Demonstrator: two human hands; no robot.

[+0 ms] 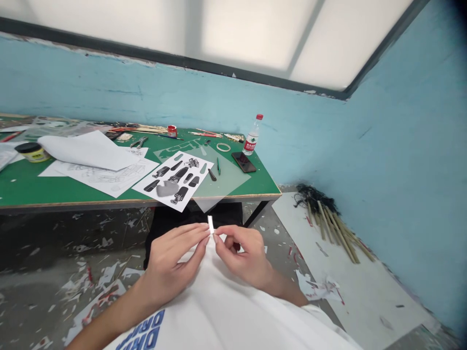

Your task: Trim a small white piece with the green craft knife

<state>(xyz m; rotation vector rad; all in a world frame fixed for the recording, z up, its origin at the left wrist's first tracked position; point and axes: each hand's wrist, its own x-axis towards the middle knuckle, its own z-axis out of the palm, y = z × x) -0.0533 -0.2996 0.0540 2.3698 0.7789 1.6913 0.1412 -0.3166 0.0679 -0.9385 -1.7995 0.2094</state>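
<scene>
My left hand (171, 265) and my right hand (242, 255) meet in front of my white shirt, below the table's front edge. Together their fingertips pinch a small white strip of paper (210, 224) that stands upright between them. Both hands have their fingers curled and pressed on it. Just above, on the green table (22, 182), lies a printed sheet with black cut-out shapes (173, 180) under a clear plastic film (222, 177).
On the table are white drawing sheets (95, 163), a yellow jar with a black lid (32, 151), pliers (138, 142), a red-capped water bottle (253, 136), a dark phone (243, 162), a tape ring (223, 147) and a green pen (218, 166). Bamboo sticks (335, 226) lie on the scrap-littered floor by the blue wall.
</scene>
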